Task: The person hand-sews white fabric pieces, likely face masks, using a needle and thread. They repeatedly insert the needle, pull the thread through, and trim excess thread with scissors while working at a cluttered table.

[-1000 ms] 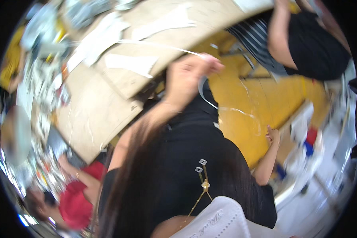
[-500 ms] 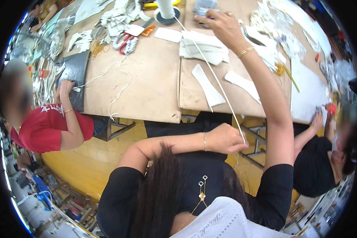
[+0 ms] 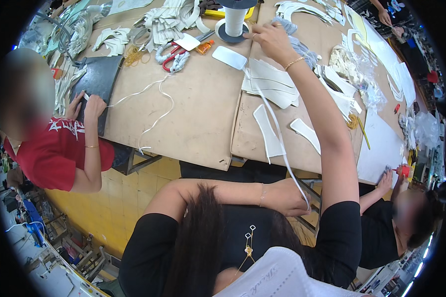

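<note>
A white cord [image 3: 277, 133] hangs slack from beside the white spool [image 3: 234, 22], over the table's front edge, down to my left hand [image 3: 285, 197]. That hand is a closed fist in front of my body, gripping the cord. My right hand [image 3: 271, 40] reaches over the table to the right of the spool, its fingers stretched apart, with the tips near the spool's dark lower flange. Whether they touch it I cannot tell. Bundled blue-grey material [image 3: 305, 52] lies partly behind this hand. Below the hand is a stack of pale cut pieces [image 3: 270, 84].
Two loose pale strips [image 3: 266, 131] [image 3: 306, 133] lie near the brown tabletop's [image 3: 198, 119] front edge. Red-handled scissors [image 3: 175, 62] and an orange bottle [image 3: 204, 47] are left of the spool. A co-worker in red [image 3: 59, 153] sits left; another in black [image 3: 381, 237], right.
The cord has gone from taut to slack and curved. My left hand has turned and sits slightly lower. The right hand is now closer to the spool, and the whole view has shifted.
</note>
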